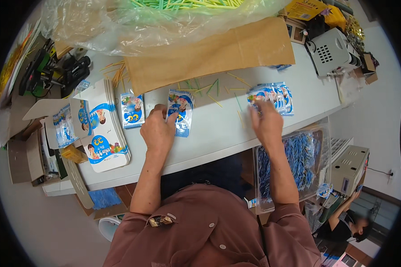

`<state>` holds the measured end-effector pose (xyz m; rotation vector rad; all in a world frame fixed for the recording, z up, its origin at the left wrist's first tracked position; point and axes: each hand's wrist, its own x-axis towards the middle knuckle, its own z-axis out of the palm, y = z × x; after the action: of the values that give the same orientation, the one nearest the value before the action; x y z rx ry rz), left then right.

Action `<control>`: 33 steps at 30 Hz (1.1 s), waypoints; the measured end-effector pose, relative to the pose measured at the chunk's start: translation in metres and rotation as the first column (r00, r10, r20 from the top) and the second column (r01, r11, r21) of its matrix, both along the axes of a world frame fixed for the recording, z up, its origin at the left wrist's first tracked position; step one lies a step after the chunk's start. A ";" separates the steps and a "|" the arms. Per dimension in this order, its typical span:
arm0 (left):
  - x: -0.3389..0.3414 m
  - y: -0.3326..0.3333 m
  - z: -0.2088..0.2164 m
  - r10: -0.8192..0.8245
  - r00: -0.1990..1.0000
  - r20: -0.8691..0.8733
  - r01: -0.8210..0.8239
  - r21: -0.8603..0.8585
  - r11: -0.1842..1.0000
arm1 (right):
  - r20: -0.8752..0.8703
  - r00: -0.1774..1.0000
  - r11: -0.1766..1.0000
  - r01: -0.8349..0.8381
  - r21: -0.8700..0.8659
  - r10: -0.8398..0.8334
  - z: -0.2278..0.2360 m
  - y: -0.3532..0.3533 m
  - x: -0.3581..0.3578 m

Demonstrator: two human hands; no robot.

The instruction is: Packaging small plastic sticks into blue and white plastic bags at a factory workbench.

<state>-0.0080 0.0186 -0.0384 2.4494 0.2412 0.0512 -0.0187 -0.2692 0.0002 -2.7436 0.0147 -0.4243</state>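
The left hand (158, 129) covered the lower left corner of the blue-and-white sachet (181, 111) it touched, and its fingertips could not be made out against the print. The right hand (266, 121) was smeared by motion, so whether its fingers pinched the fanned pile of sachets (274, 97) or only rested on it could not be told. The clear plastic bag (120, 26) of green and yellow sticks ran off the top edge. The brown paper sheet (209, 55) hid part of the white table (218, 133) beneath. The tray of blue sticks (298, 155) lay partly behind the right forearm. A person (347, 224) at lower right was blurred and cut by the dark rim.
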 end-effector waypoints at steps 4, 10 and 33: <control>-0.002 -0.001 0.000 0.031 0.999 0.019 -0.031 0.014 0.999 | -0.338 0.941 0.975 -0.061 -0.213 -0.015 -0.030 0.000 -0.011; -0.006 0.004 0.004 -0.022 0.993 0.115 0.006 0.133 0.991 | -0.187 0.974 0.973 -0.162 -0.166 0.131 -0.034 0.015 0.015; 0.003 0.012 0.010 -0.025 0.950 0.310 0.057 -0.095 0.994 | 0.248 0.908 0.924 -0.271 -0.269 0.338 0.272 0.050 0.132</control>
<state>-0.0054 0.0305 -0.0287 2.3026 0.0518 0.3914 0.1136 -0.2189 0.2720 -2.8034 -0.5696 -0.7744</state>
